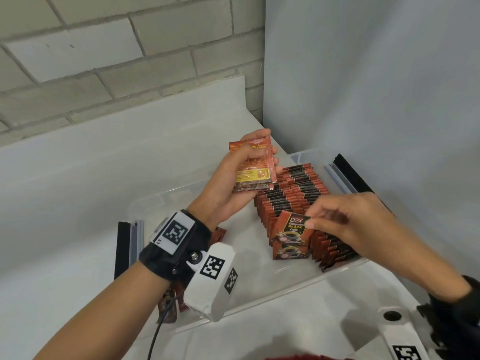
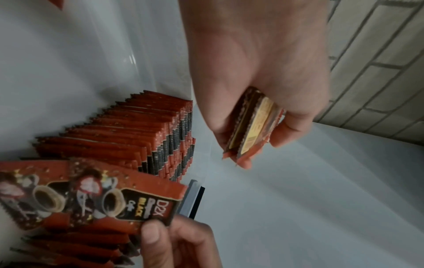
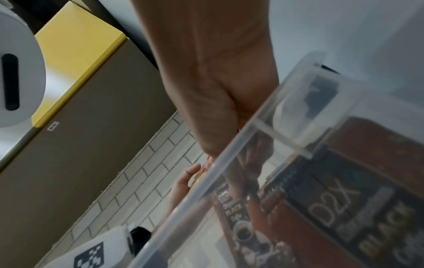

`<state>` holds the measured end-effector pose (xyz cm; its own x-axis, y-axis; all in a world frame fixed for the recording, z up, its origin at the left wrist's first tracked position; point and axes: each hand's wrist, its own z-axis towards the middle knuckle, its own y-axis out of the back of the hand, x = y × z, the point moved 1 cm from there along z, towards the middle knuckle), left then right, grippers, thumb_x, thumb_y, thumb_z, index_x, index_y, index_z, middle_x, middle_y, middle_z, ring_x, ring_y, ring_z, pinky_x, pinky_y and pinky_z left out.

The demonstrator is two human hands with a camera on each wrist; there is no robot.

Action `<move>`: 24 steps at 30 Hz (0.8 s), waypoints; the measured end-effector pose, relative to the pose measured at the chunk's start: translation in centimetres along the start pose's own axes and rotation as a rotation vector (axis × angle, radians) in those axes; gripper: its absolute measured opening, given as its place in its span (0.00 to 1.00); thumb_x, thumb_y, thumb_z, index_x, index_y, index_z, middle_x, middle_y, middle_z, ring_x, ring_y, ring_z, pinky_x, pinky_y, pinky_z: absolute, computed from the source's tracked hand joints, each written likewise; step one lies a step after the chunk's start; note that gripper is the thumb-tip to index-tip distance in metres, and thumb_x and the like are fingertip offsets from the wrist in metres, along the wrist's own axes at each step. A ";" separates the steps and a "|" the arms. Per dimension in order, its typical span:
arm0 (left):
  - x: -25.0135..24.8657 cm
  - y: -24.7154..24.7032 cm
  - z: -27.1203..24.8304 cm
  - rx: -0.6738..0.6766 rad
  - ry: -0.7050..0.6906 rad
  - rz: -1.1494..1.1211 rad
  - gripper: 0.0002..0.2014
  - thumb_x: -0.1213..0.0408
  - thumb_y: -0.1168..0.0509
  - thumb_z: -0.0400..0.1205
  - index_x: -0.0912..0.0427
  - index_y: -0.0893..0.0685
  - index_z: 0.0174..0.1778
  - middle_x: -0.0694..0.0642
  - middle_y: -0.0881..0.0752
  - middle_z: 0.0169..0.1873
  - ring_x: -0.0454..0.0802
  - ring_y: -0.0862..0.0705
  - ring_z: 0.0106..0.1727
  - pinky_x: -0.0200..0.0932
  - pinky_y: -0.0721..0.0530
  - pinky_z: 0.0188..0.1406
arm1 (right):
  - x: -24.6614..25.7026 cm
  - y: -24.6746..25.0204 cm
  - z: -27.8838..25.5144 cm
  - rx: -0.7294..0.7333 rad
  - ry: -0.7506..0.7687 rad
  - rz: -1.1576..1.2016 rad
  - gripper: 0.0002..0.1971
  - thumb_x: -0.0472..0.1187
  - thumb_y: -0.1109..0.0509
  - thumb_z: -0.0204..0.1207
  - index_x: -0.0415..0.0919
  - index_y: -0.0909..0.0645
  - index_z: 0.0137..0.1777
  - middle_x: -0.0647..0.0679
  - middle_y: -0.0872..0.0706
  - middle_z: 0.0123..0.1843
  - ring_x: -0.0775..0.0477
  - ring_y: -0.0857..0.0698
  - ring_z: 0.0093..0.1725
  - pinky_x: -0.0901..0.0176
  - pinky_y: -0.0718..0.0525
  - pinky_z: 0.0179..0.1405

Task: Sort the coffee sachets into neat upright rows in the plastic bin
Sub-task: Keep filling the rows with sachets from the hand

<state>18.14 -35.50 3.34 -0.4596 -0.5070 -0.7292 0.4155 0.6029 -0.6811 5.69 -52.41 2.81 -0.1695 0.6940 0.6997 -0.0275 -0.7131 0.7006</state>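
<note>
While your right hand point(image 1: 345, 224) pinches one sachet point(image 1: 291, 236) at the row front point(image 1: 293, 193) in the plastic bin point(image 1: 259, 305), seat it upright, flush; left hand point(image 1: 233, 183) grips spare sachets point(image 1: 253, 166) above.

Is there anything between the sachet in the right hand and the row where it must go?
Nothing visible. The right hand pinches the red D2X sachet upright at the near end of the row of red sachets inside the clear plastic bin; the left hand holds its sachets above.
</note>
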 end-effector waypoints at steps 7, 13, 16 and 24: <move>-0.1 0.1 0.0 -0.009 0.008 0.019 0.17 0.74 0.40 0.72 0.58 0.16 0.54 0.58 0.16 0.41 0.50 0.17 0.40 0.43 0.15 0.43 | -0.1 -1.2 0.1 0.119 0.097 -0.187 0.06 0.36 0.20 0.70 0.46 0.14 0.37 0.67 0.25 0.33 0.68 0.22 0.41 0.80 0.28 0.40; -0.1 0.0 -0.1 0.016 0.017 0.039 0.18 0.75 0.41 0.72 0.58 0.16 0.55 0.58 0.16 0.42 0.50 0.16 0.40 0.42 0.14 0.42 | -0.5 -1.4 0.2 0.166 0.062 -0.192 0.06 0.38 0.20 0.70 0.47 0.15 0.37 0.64 0.24 0.38 0.65 0.23 0.47 0.78 0.28 0.43; -0.1 -0.2 -0.2 0.026 0.010 0.057 0.18 0.76 0.40 0.71 0.58 0.16 0.54 0.58 0.16 0.42 0.51 0.16 0.41 0.42 0.14 0.41 | -0.5 -1.4 0.3 0.182 0.027 -0.181 0.06 0.38 0.21 0.71 0.46 0.16 0.37 0.62 0.24 0.38 0.65 0.24 0.47 0.76 0.28 0.42; -0.1 -0.4 -0.3 0.052 -0.006 0.119 0.19 0.80 0.37 0.75 0.57 0.18 0.58 0.57 0.13 0.41 0.51 0.12 0.42 0.45 0.12 0.47 | -0.5 -1.2 0.5 0.210 -0.069 -0.122 0.09 0.39 0.20 0.69 0.51 0.18 0.39 0.60 0.23 0.40 0.66 0.24 0.49 0.76 0.26 0.43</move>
<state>17.75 -35.50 3.72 -0.3999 -0.4381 -0.8051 0.5069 0.6261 -0.5925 6.28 -51.83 1.66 -0.1101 0.7840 0.6110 0.1625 -0.5922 0.7892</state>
